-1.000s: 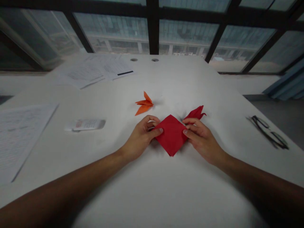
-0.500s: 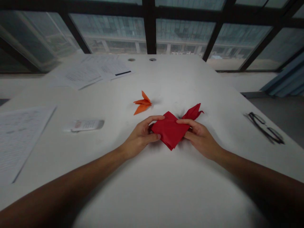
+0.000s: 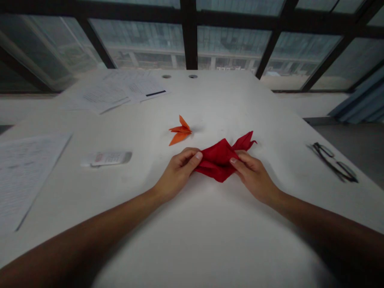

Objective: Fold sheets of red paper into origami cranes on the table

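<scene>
A folded sheet of red paper is stretched between my two hands, its layers parted along the middle. My left hand pinches its left corner, thumb on top. At the right corner my right hand grips it the same way, with the fingers partly hidden under the paper. Just behind the right hand lies a red origami figure, its lower part covered by the sheet. An orange origami figure with pointed flaps rests beyond my left hand.
A white packet or tube with print lies to the left on the white table. Printed sheets spread at the back left, and another sheet lies nearer. Black-framed glasses sit near the right edge.
The red paper has gone from a flat diamond to opened, with its layers spread apart. Both thumbs have shifted onto its upper side. The two origami figures stay in place.
</scene>
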`<state>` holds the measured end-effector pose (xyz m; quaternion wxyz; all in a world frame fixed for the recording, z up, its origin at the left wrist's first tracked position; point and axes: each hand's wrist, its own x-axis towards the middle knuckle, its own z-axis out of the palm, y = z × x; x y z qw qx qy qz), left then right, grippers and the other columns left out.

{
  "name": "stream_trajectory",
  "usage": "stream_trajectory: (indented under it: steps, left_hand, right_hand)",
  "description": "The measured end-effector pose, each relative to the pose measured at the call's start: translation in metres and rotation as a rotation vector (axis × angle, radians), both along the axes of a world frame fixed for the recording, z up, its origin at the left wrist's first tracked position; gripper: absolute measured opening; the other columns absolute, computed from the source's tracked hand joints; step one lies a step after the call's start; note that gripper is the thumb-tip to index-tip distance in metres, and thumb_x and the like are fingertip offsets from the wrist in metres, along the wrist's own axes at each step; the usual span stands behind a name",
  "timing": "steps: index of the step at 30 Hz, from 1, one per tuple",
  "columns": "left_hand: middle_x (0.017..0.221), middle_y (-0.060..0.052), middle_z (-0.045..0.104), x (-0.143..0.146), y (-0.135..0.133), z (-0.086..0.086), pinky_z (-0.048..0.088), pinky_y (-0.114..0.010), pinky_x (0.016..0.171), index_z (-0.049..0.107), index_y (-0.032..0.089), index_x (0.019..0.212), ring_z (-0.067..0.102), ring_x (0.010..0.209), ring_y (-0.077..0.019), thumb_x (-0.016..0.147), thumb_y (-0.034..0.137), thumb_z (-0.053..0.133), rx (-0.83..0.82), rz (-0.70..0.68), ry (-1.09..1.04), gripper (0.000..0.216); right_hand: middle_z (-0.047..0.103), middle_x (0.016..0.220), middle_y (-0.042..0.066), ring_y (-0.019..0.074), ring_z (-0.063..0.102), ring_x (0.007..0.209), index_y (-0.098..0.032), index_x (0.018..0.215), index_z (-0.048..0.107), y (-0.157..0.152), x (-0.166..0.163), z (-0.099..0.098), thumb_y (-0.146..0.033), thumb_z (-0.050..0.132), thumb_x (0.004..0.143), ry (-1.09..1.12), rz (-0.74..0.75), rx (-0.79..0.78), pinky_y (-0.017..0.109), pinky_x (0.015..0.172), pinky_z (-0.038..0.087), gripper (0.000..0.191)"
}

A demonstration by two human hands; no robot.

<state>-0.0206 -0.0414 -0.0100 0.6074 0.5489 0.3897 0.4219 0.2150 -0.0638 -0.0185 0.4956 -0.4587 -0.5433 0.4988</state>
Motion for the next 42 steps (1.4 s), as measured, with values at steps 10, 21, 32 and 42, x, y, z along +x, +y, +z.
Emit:
stream_trajectory:
  steps: [10,21,32,42]
  left_hand:
    - [0.106,-0.006,0.070,0.006,-0.005,0.013,0.053,-0.031,0.086,0.063,0.019,0.110,0.066,0.099,-0.0207,0.080,0.025,0.083,0.030,-0.094,0.024,0.036]
    - [0.104,-0.003,0.067,0.006,0.001,0.000,0.053,-0.027,0.063,0.055,0.031,0.138,0.061,0.070,-0.0129,0.090,0.027,0.073,0.007,0.115,-0.122,0.051]
    - [0.098,-0.001,0.065,0.007,0.006,0.004,0.053,-0.027,0.067,0.057,0.026,0.123,0.062,0.078,-0.0149,0.078,0.012,0.069,-0.075,0.182,-0.252,0.049]
    - [0.090,-0.003,0.064,0.004,0.014,0.008,0.048,-0.026,0.061,0.061,0.018,0.094,0.058,0.075,-0.0142,0.077,0.018,0.071,-0.144,0.337,-0.299,0.020]
  right_hand:
    - [0.070,0.090,0.001,0.0188,0.063,0.082,-0.025,0.093,0.071,0.000,0.000,-0.008,-0.037,0.065,0.095,0.087,-0.029,-0.044,0.035,0.079,0.050,0.013]
    - [0.067,0.118,0.004,0.0242,0.064,0.109,-0.029,0.109,0.062,-0.005,-0.005,0.008,-0.025,0.087,0.075,0.118,0.111,-0.023,0.037,0.087,0.054,0.043]
    - [0.065,0.120,0.002,0.0210,0.064,0.101,-0.033,0.114,0.059,0.001,-0.004,0.006,-0.028,0.084,0.077,0.211,-0.027,-0.035,0.039,0.088,0.053,0.044]
    - [0.064,0.122,-0.002,0.0150,0.061,0.084,-0.043,0.130,0.052,0.009,-0.001,0.005,-0.016,0.074,0.078,0.436,-0.106,-0.169,0.030,0.067,0.053,0.063]
